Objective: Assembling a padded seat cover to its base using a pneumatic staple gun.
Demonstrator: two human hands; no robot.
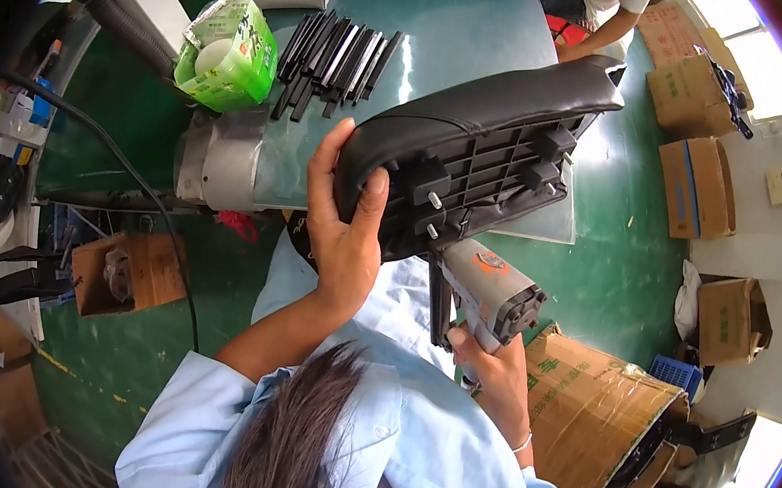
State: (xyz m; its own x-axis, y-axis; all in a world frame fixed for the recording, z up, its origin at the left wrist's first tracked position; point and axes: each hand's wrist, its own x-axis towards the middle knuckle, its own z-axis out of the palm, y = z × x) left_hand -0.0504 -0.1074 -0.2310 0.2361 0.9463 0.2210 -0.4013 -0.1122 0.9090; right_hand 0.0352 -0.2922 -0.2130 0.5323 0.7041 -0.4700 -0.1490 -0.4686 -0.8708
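Note:
A black leatherette-covered seat pad (492,104) is tilted up before me, its ribbed plastic underside and several metal studs facing me. My left hand (347,240) grips its left end, thumb over the edge and fingers behind. In my right hand (496,374) is a grey pneumatic staple gun (489,290), my fingers wrapped around its handle. The gun's nose is at the pad's lower edge. Whether it touches the cover there is hidden.
Beyond the pad is a green-topped table (476,19) with a pile of black strips (332,62) and a green packet (230,58). A large carton (591,401) stands right of me. A dark hose (150,186) hangs at left. Another person's arm (605,35) shows at the back.

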